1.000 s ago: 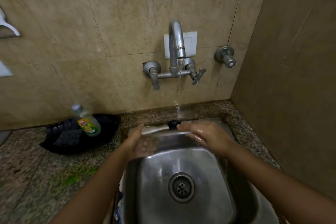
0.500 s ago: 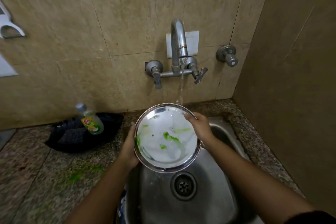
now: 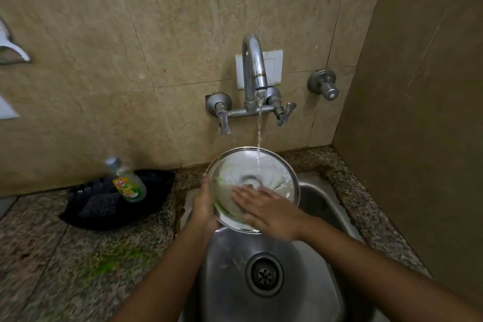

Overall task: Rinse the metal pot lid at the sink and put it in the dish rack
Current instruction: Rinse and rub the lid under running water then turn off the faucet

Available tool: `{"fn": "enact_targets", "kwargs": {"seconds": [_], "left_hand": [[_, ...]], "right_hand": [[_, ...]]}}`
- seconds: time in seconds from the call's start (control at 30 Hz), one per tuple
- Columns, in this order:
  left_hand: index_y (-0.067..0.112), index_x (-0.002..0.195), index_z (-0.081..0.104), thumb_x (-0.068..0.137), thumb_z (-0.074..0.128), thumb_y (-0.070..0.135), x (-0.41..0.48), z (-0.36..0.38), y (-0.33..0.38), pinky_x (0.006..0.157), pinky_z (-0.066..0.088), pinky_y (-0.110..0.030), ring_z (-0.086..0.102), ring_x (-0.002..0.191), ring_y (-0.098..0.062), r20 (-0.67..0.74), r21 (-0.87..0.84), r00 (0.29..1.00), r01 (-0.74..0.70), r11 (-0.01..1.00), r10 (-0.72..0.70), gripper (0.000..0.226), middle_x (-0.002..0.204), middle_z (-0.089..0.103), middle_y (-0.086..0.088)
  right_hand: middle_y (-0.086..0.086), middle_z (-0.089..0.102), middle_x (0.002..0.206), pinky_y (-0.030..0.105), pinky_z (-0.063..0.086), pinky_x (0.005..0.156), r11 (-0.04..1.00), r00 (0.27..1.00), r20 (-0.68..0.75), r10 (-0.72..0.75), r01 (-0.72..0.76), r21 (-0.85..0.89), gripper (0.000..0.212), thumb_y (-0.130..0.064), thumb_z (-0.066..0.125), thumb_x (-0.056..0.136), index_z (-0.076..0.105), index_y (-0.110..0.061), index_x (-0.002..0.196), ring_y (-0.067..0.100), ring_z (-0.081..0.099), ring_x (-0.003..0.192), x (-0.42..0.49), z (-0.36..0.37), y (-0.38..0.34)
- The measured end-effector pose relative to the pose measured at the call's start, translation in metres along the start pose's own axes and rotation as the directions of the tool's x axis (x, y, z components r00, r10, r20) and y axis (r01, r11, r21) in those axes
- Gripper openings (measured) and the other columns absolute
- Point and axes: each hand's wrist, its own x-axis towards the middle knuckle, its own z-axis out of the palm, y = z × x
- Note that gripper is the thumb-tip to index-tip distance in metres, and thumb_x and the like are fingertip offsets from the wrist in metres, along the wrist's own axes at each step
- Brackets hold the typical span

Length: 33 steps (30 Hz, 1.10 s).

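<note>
The round metal pot lid (image 3: 251, 172) is held tilted over the steel sink (image 3: 230, 269), its inner face toward me, streaked with white foam and green soap. Water from the wall tap (image 3: 254, 73) falls onto its upper part. My left hand (image 3: 205, 204) grips the lid's left rim. My right hand (image 3: 269, 210) lies flat on the lid's lower inner face, fingers spread. The lid's knob is hidden behind it. No dish rack is in view.
A black tray (image 3: 156, 191) on the granite counter at the left holds a dish soap bottle (image 3: 128, 183) and a dark scrub pad (image 3: 100, 204). Green soap smears (image 3: 115, 264) mark the counter. A second valve (image 3: 325, 86) sticks out at right, near the side wall.
The lid went from edge-on to facing me under the stream. My right hand left the right rim and now presses flat on the inner face; much foam has washed off.
</note>
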Motion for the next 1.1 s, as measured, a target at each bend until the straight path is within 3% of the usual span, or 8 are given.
{"fn": "enact_targets", "kwargs": {"seconds": [0.1, 0.23, 0.47, 0.57, 0.73, 0.9, 1.0, 1.1], "left_hand": [[0.009, 0.097, 0.062, 0.098, 0.037, 0.043, -0.003, -0.004, -0.001, 0.064, 0.051, -0.035, 0.063, 0.078, -0.025, -0.019, 0.054, 0.998, -0.057, 0.997, 0.058, 0.043, 0.091, 0.066, -0.014], [0.007, 0.110, 0.062, 0.095, 0.033, 0.055, -0.009, 0.011, -0.014, 0.070, 0.052, -0.036, 0.066, 0.088, -0.029, 0.052, 0.078, 0.992, 0.111, 0.991, -0.115, 0.058, 0.098, 0.069, -0.015], [0.003, 0.110, 0.061, 0.096, 0.029, 0.055, 0.001, 0.008, -0.005, 0.082, 0.047, -0.039, 0.063, 0.090, -0.029, 0.003, 0.025, 0.997, 0.080, 0.996, -0.081, 0.062, 0.110, 0.066, -0.021], [0.010, 0.088, 0.062, 0.099, 0.033, 0.044, -0.007, -0.001, 0.000, 0.073, 0.051, -0.040, 0.062, 0.077, -0.029, -0.060, 0.057, 0.998, -0.005, 0.998, 0.008, 0.046, 0.084, 0.065, -0.014], [0.008, 0.114, 0.064, 0.091, 0.036, 0.061, -0.011, 0.003, -0.014, 0.089, 0.052, -0.045, 0.064, 0.101, -0.035, -0.010, 0.101, 0.990, 0.138, 0.985, -0.138, 0.064, 0.110, 0.068, -0.020], [0.011, 0.119, 0.061, 0.093, 0.028, 0.061, -0.001, 0.011, -0.012, 0.087, 0.049, -0.037, 0.066, 0.099, -0.025, 0.017, 0.089, 0.992, 0.124, 0.988, -0.126, 0.066, 0.119, 0.066, -0.016], [0.004, 0.108, 0.061, 0.095, 0.027, 0.057, -0.002, 0.004, -0.004, 0.075, 0.049, -0.039, 0.062, 0.086, -0.031, -0.021, 0.073, 0.994, 0.113, 0.991, -0.112, 0.064, 0.100, 0.065, -0.021], [0.005, 0.101, 0.063, 0.098, 0.036, 0.045, -0.006, -0.002, -0.002, 0.062, 0.050, -0.035, 0.061, 0.075, -0.028, -0.088, 0.142, 0.996, -0.001, 0.990, 0.014, 0.048, 0.092, 0.067, -0.015]], "right_hand": [[-0.004, -0.004, 0.162, 0.034, -0.006, 0.117, 0.961, 0.969, -0.057, 0.242, -0.247, -0.126, 0.063, -0.051, 0.017, 0.098, -0.003, -0.026, 0.152, 0.012, -0.008, 0.148, -0.017, -0.003, 0.037], [0.007, 0.004, 0.162, 0.038, 0.000, 0.118, 0.874, 0.866, -0.206, 0.456, -0.480, -0.080, 0.081, -0.061, 0.010, 0.089, 0.004, -0.012, 0.152, 0.021, 0.004, 0.149, 0.029, -0.017, 0.047], [-0.004, -0.009, 0.161, 0.033, -0.005, 0.118, 1.000, 0.997, 0.076, -0.022, 0.021, 0.016, 0.061, -0.046, 0.019, 0.101, -0.003, -0.023, 0.152, 0.010, -0.011, 0.147, 0.008, -0.015, -0.010], [-0.005, -0.006, 0.161, 0.037, 0.001, 0.118, 0.988, 0.990, 0.038, 0.133, -0.129, -0.085, 0.062, -0.050, 0.024, 0.099, -0.001, -0.029, 0.152, 0.016, -0.008, 0.148, -0.023, -0.016, 0.021], [0.006, 0.002, 0.162, 0.037, -0.002, 0.119, 0.884, 0.880, -0.185, 0.437, -0.458, -0.092, 0.073, -0.054, 0.024, 0.096, 0.003, -0.013, 0.152, 0.020, -0.001, 0.149, 0.022, -0.020, 0.042], [-0.001, -0.009, 0.161, 0.039, -0.002, 0.120, 0.995, 0.995, -0.019, 0.093, -0.093, 0.037, 0.063, -0.045, 0.021, 0.101, -0.005, -0.021, 0.152, 0.012, -0.010, 0.148, 0.035, -0.014, -0.018], [-0.010, -0.013, 0.160, 0.034, -0.009, 0.117, 0.999, 0.996, 0.075, -0.038, 0.038, 0.010, 0.065, -0.058, 0.015, 0.096, -0.008, -0.032, 0.151, 0.007, -0.015, 0.147, -0.009, -0.012, -0.009], [-0.008, -0.010, 0.160, 0.034, -0.007, 0.116, 0.989, 0.991, 0.070, 0.111, -0.104, -0.101, 0.070, -0.065, 0.014, 0.091, -0.005, -0.034, 0.151, 0.012, -0.011, 0.148, -0.036, -0.018, 0.029]]}}
